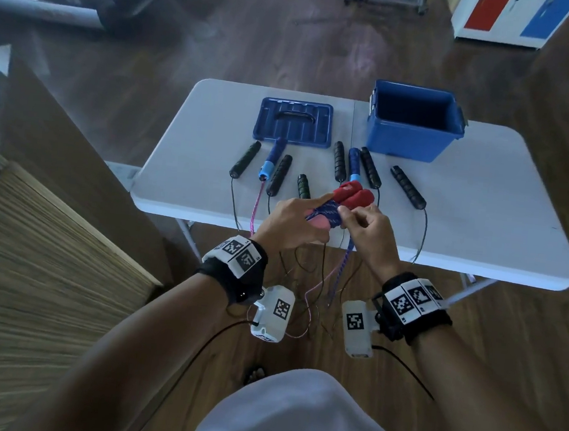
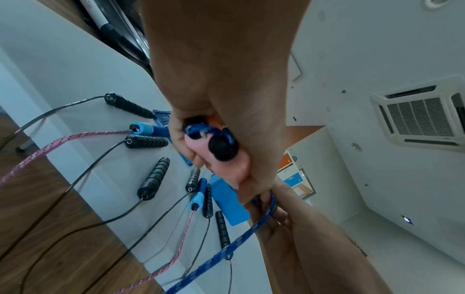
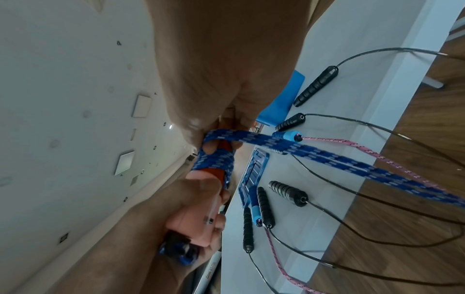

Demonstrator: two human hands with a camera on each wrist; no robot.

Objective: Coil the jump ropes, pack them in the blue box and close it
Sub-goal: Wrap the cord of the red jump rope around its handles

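Head view first: we're standing at the near edge of the white table (image 1: 464,231), holding a pair of red handles (image 1: 353,194) side by side just above it. Our left hand (image 1: 292,223) is gripping the pink lower ends of those handles, and our right hand (image 1: 369,229) is pinching the blue braided rope (image 1: 328,212) that's wrapping around them, with the rest of it hanging down toward the floor. This view is the only one giving us the whole layout: the blue box (image 1: 413,137) sitting open at the far right, well apart from our hands, and its lid (image 1: 293,121) lying flat to the left of it. Six black handles are lying between those and us, plus two blue handles (image 1: 272,159) with a pink rope (image 1: 255,209), cords all dangling over the near edge.

Left wrist view: here we're seeing what the head cam isn't, the black end caps (image 2: 222,148) of the held handles poking out of our clenched fingers (image 2: 181,135), rope running out of one.

Right wrist view: this one's showing the wraps up close, several blue turns stacked around the handles, with our fingertips (image 3: 210,148) hooking a loop of rope.
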